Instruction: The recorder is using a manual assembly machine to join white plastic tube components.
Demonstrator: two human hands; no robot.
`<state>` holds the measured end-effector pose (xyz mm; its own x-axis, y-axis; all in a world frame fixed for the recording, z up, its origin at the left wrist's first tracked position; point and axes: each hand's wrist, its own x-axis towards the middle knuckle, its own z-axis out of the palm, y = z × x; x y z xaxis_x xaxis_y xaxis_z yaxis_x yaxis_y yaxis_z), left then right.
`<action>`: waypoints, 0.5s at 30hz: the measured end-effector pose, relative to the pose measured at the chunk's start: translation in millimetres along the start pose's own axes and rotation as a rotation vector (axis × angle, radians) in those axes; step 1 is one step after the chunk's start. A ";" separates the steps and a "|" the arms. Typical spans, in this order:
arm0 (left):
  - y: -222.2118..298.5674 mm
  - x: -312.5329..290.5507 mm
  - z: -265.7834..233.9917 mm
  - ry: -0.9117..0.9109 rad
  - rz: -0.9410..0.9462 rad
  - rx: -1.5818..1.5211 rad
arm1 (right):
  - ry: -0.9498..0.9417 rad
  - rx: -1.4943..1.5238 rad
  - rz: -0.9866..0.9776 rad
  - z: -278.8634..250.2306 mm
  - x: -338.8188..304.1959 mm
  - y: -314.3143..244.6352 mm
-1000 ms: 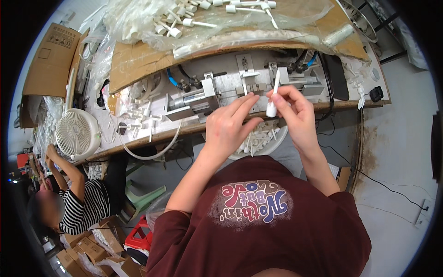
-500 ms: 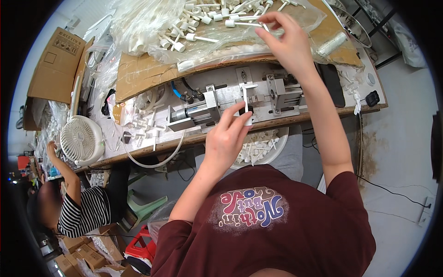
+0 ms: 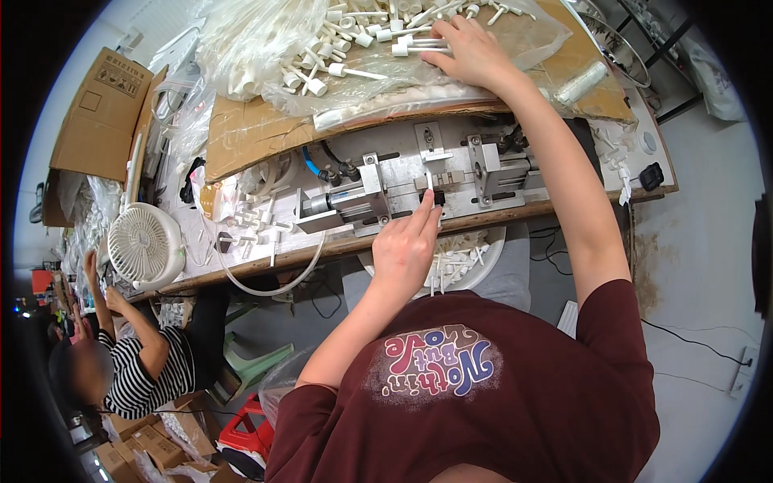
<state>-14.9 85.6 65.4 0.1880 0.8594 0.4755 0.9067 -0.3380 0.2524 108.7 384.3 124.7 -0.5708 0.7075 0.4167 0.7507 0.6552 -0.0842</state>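
Observation:
My left hand (image 3: pixel 405 251) is at the front of a metal clamping fixture (image 3: pixel 403 191). Its fingers are close together on a white plastic rod (image 3: pixel 429 182), with the index fingertip on the rod's near end; the hand hides what lies beneath. Up at the pile, my right hand (image 3: pixel 469 55) has its fingers closed on the thin ends of a couple of white capped plastic rods (image 3: pixel 412 50), whose wide caps point left. More white capped rods (image 3: pixel 354 30) lie heaped on clear plastic sheeting around it.
A cardboard sheet (image 3: pixel 241 133) overhangs the fixture's back. On the left stand a white fan (image 3: pixel 143 245) and loose white parts (image 3: pixel 256 221). A tub (image 3: pixel 471 270) of white pieces sits below the wooden table edge (image 3: pixel 346 241). A co-worker (image 3: pixel 153 358) in stripes is at far left.
My right hand has come down and left onto the capped rods. My left hand has shifted slightly down, its index finger now extended on the rod. The co-worker's arms have moved.

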 end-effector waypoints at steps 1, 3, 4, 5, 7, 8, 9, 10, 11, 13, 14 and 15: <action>-0.4 0.5 0.8 -0.008 0.004 -0.002 | 0.004 0.005 -0.033 -0.7 -0.5 0.5; -2.0 2.7 2.1 -0.010 0.009 -0.002 | 0.013 0.013 -0.097 -3.1 -0.8 0.5; -3.4 4.6 2.6 -0.003 0.011 0.001 | -0.020 0.023 -0.120 -5.6 0.9 0.7; -4.3 6.1 2.8 0.003 0.013 0.003 | -0.053 0.033 -0.142 -8.3 3.3 1.0; -2.8 12.0 0.8 -0.009 0.019 -0.004 | -0.042 0.063 -0.196 -7.9 4.5 3.3; -1.8 14.1 0.4 -0.016 0.023 -0.008 | 0.001 0.085 -0.231 -4.8 4.5 3.5; -2.4 13.6 1.7 -0.026 0.017 -0.005 | 0.045 0.112 -0.269 -6.3 5.9 -3.2; -3.1 12.4 4.0 -0.036 0.011 -0.001 | -0.011 0.105 -0.254 -8.4 6.4 -9.1; -3.5 11.8 5.3 -0.046 0.005 0.002 | -0.067 0.098 -0.238 -10.5 5.9 -15.0; -2.2 13.1 3.8 -0.081 -0.014 0.014 | -0.106 0.079 -0.240 -13.2 5.7 -22.2; -1.5 13.4 3.3 -0.099 -0.024 0.020 | -0.087 0.070 -0.258 -12.0 5.5 -23.3; -1.4 14.1 3.7 -0.095 -0.026 0.016 | -0.067 0.059 -0.279 -14.4 6.5 -27.0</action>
<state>-12.1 99.6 68.6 0.1988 0.9004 0.3869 0.9175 -0.3098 0.2495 89.6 367.4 142.7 -0.7748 0.5126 0.3701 0.5422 0.8398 -0.0280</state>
